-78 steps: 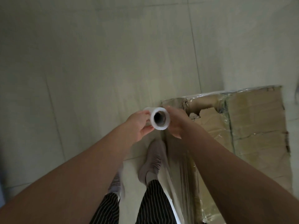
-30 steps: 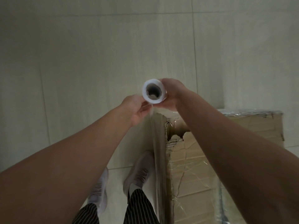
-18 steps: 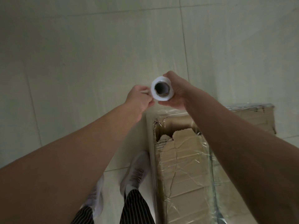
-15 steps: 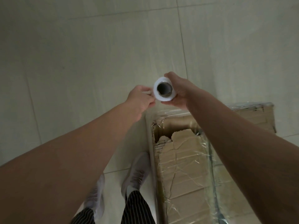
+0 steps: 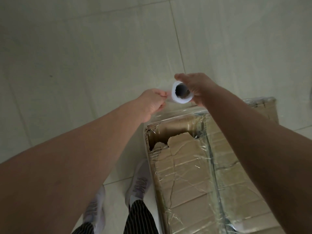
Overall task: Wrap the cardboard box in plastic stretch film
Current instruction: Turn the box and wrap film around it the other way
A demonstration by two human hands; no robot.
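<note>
The film roll (image 5: 179, 100) is held in the air just past the cardboard box's far edge, its open core facing the camera, a little toward 1 o'clock from the middle of the view. The right hand (image 5: 196, 88) is clamped on it from the 3 o'clock side, with the thumb over the top of the rim and the fingers wrapped behind. The left hand (image 5: 151, 103) sits at the roll's 9 o'clock, just beside it. Its fingers are curled together and seem to pinch the stretch film (image 5: 177, 113) where it leaves the roll, though the exact grip is hard to make out. From there a clear sheet runs down toward 6 o'clock onto the far edge of the cardboard box (image 5: 194, 179). The box fills the view from 4 to 6 o'clock and stands on the pale tiled floor (image 5: 84, 56). Glossy, creased film already covers its top face. A torn hole (image 5: 162, 134) gapes at its far corner, toward 10 o'clock on the box. At the box's 9 o'clock, close beside it, stands the right shoe (image 5: 138, 183), with the left shoe (image 5: 95, 211) farther out. Striped trousers (image 5: 140, 218) show at the frame's 6 o'clock edge.
</note>
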